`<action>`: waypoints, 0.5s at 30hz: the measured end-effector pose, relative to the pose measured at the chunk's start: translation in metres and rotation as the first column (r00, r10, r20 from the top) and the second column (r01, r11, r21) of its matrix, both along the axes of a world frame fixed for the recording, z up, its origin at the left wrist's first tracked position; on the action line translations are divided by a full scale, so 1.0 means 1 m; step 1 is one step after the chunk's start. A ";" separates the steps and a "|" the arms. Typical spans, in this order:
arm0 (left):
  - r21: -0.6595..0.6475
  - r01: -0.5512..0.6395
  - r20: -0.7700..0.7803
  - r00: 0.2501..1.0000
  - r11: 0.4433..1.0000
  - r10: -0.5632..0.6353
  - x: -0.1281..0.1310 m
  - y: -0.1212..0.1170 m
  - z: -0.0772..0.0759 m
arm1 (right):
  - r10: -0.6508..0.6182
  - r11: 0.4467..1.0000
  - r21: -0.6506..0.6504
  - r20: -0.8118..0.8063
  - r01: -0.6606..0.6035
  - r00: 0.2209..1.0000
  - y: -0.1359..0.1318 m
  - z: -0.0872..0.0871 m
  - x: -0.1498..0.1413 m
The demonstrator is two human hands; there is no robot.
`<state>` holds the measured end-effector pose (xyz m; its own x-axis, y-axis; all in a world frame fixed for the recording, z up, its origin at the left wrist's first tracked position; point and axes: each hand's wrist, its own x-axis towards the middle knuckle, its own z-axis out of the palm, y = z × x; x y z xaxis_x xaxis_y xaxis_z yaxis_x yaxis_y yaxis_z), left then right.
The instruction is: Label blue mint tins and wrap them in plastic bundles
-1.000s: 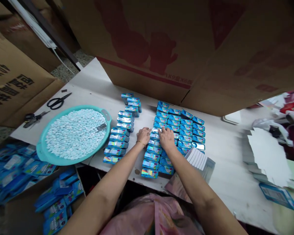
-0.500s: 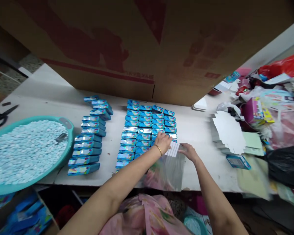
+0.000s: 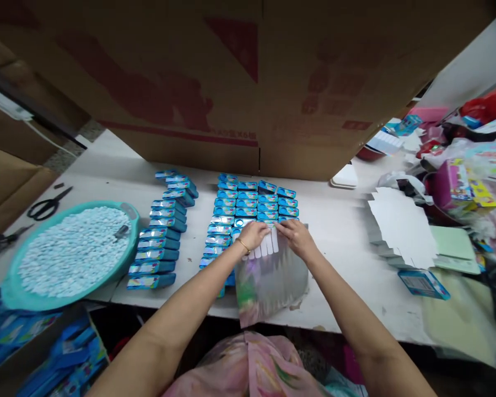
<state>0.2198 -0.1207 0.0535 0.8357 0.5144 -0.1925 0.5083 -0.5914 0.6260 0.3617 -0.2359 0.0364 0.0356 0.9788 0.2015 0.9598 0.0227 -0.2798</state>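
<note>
A shiny, see-through sheet [image 3: 289, 275] lies over the near part of the tin rows, with several white strips [image 3: 268, 242] along its upper part. My left hand [image 3: 251, 236], with a bracelet at the wrist, is closed on the sheet's upper left, fingers bent by the strips. On the other side my right hand [image 3: 296, 237] pinches at the top edge beside the rightmost strip; exactly what lies between its fingertips is too small to make out. Just beyond both hands stand rows of small blue tins [image 3: 246, 203], partly hidden by the sheet and hands.
Another column of blue boxes [image 3: 159, 242] stands to the left, beside a teal basin [image 3: 134, 220] of pale tablets. Scissors [image 3: 49, 205] lie further left. A large cardboard box [image 3: 231, 99] blocks the back. Stacked white cards [image 3: 400, 226] and clutter fill the right.
The sheet and my left hand have moved left across the tins. My right hand has come in from the sheet's right side to its top edge, close to the left one.
</note>
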 end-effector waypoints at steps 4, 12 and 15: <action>-0.117 -0.107 0.068 0.991 0.987 0.116 -0.017 0.017 -0.018 | 0.068 0.990 0.117 0.137 -0.084 0.988 0.009 -0.025 -0.017; -0.158 -0.179 0.063 0.980 0.971 0.191 -0.035 0.026 -0.035 | 0.026 0.979 0.206 -0.057 -0.014 0.998 0.013 -0.033 -0.035; -0.126 -0.170 0.051 0.983 0.977 0.178 -0.037 0.029 -0.034 | -0.034 0.973 0.220 -0.139 0.064 0.990 0.020 -0.021 -0.040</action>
